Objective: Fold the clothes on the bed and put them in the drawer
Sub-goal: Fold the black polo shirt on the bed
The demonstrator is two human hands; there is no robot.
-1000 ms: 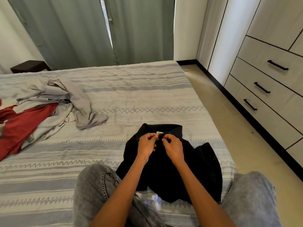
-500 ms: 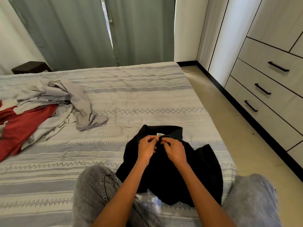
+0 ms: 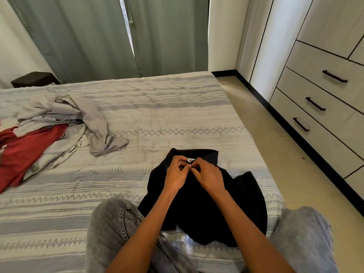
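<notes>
A black collared shirt [image 3: 204, 209] lies on the striped bed [image 3: 157, 119] between my knees, collar away from me and a small white label showing at the neck. My left hand [image 3: 176, 175] and my right hand [image 3: 208, 175] meet just below the collar, and the fingers of both pinch the shirt's front at the placket. A loose pile lies at the left of the bed: grey clothes [image 3: 65, 117] over a red garment [image 3: 25, 150]. Closed drawers [image 3: 325, 99] with black handles fill the wall unit on the right.
A strip of beige floor [image 3: 279, 146] runs between the bed's right edge and the drawer unit. Grey-green curtains [image 3: 110, 36] hang beyond the bed. A dark stool [image 3: 33, 78] stands at the far left corner. My knees in grey jeans [image 3: 112, 229] frame the shirt.
The hands stay at the collar with only small finger movements. The view has shifted slightly. The shirt and the pile lie as before.
</notes>
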